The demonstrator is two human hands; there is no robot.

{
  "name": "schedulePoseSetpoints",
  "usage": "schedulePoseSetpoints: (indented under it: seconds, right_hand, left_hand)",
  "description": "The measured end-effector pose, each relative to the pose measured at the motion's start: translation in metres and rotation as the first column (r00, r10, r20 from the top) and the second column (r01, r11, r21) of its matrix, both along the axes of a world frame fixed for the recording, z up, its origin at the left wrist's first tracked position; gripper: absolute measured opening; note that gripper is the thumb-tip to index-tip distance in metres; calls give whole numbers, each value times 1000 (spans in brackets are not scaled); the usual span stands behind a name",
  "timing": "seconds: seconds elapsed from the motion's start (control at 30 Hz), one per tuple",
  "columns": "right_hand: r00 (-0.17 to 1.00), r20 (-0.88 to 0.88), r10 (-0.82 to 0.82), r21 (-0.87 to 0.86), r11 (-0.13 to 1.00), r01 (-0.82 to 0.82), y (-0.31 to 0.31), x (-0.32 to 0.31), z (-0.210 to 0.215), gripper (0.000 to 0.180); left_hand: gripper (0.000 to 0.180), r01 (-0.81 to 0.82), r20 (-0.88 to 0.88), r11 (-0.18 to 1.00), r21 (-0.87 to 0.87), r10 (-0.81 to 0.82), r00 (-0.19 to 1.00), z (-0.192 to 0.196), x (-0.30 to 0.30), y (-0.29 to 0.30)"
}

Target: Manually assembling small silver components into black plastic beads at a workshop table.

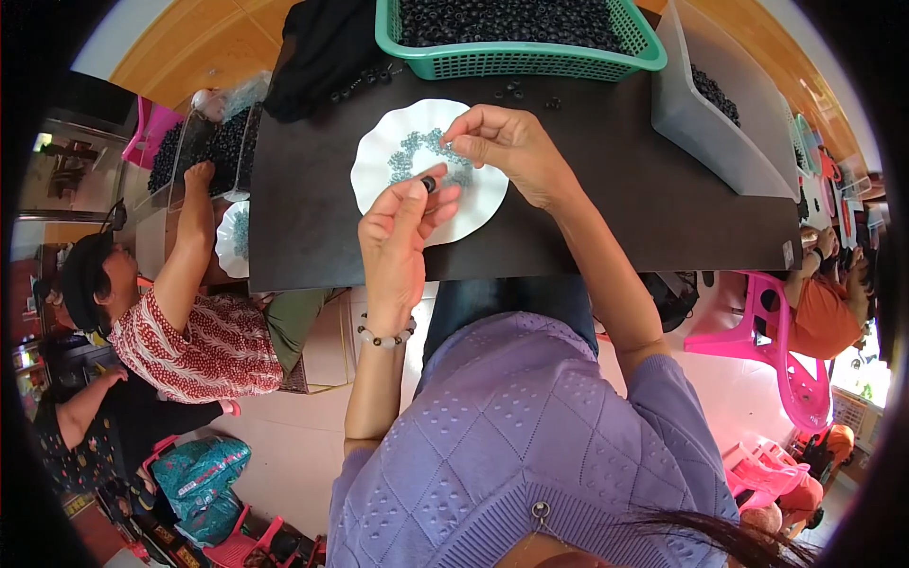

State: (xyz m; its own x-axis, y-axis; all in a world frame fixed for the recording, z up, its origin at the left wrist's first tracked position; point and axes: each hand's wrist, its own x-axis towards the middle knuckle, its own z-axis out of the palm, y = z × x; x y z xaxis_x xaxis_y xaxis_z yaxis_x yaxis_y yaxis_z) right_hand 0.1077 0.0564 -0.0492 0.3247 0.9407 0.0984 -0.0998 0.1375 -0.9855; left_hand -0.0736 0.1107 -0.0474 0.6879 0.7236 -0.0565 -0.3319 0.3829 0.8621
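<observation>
My left hand [398,237] pinches a small round black part [429,184] between thumb and fingers, over the near side of a white wavy-rimmed plate [374,151]. Many small clear bluish pieces [407,151] lie in a rough ring on that plate. Above the plate's right side is my right hand [511,151], its thumb and forefinger pressed together. Whatever lies between those fingertips is too small to make out. The two hands are a little apart.
A green basket [530,66] full of black parts stands at the table's far side. Right of it is a translucent bin [710,133] with more. Black cloth [317,57] lies far left. A co-worker [199,331] reaches into a bin on the left; a pink stool [767,346] stands right.
</observation>
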Motion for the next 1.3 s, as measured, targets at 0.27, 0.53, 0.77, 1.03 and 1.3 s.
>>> schedulePoseSetpoints:
  seconds: [0.27, 0.53, 0.77, 1.03, 1.3]
  right_hand:
    - [982, 189, -25, -42, 999, 34, -4, -5, 3, 13]
    - [976, 216, 1, -38, 999, 8, -3, -4, -4, 19]
    - [991, 131, 13, -32, 999, -8, -8, -5, 8, 17]
    - [849, 514, -123, 46, 992, 117, -16, -17, 17, 10]
    - [514, 707, -486, 531, 845, 69, -8, -15, -3, 16]
  left_hand:
    - [24, 21, 68, 998, -62, -17, 998, -7, 6, 2]
    - [24, -35, 4, 999, 0, 35, 999, -8, 6, 1]
    - [23, -14, -87, 998, -56, 10, 996, -8, 5, 10]
    - [26, -85, -153, 996, -16, 81, 985, -1, 16, 19]
    - [23, -59, -174, 998, 1, 58, 983, 3, 22, 17]
